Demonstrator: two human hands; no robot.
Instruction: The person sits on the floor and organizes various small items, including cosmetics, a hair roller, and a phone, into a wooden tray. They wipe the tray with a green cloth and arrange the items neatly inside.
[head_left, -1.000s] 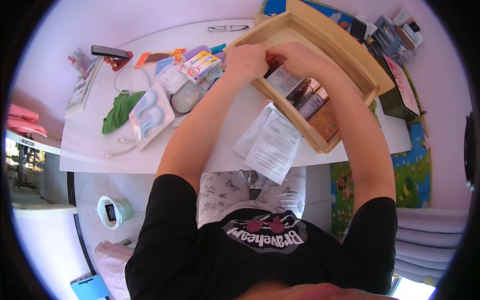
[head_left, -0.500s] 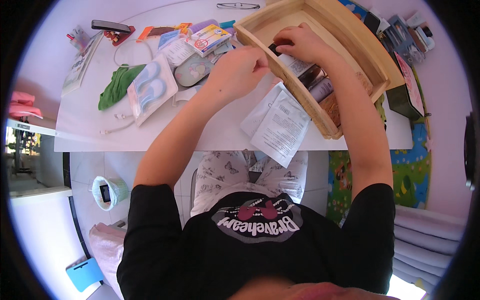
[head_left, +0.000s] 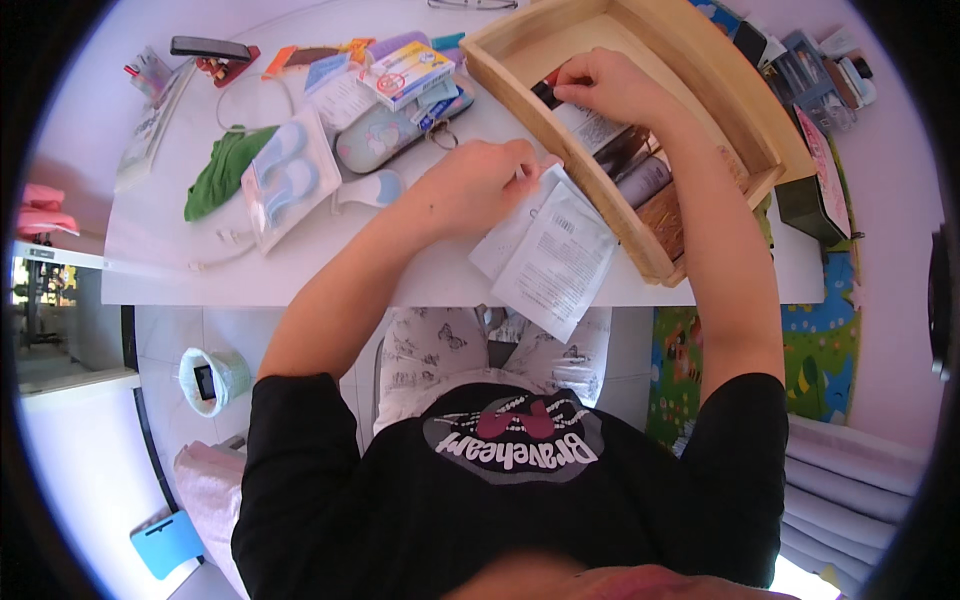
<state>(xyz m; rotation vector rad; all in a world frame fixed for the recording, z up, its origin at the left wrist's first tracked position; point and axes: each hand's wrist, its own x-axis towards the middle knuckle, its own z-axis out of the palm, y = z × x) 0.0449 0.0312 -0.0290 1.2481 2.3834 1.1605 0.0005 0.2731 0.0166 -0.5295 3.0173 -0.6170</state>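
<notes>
At the wooden drawer tray [head_left: 505, 95], my right hand [head_left: 615, 85] reaches over the near wall. Its fingers close on a small black object [head_left: 544, 92] with a touch of red, whose kind I cannot make out. Beneath that hand, inside the tray, lie a dark bottle, a grey-purple tube [head_left: 642, 183] and a brown patterned item [head_left: 668, 228]. My left hand [head_left: 485, 180] is closed with curled fingers, just beside the top of two white sachets [head_left: 560, 262]. Whatever it may hold is hidden. The sachets overhang the table's front edge.
Left on the white table [head_left: 430, 275] are a flowered case [head_left: 385, 138], a small box [head_left: 408, 72], a blue-and-white packaged item [head_left: 290, 180], a green cloth [head_left: 225, 172], a white cable and a stapler [head_left: 215, 60]. A lined bin [head_left: 228, 380] stands on the floor.
My left hand has moved down toward the top of the sachets, uncovering more of the flowered case and a key ring. My right hand has lifted the black object slightly, showing some red.
</notes>
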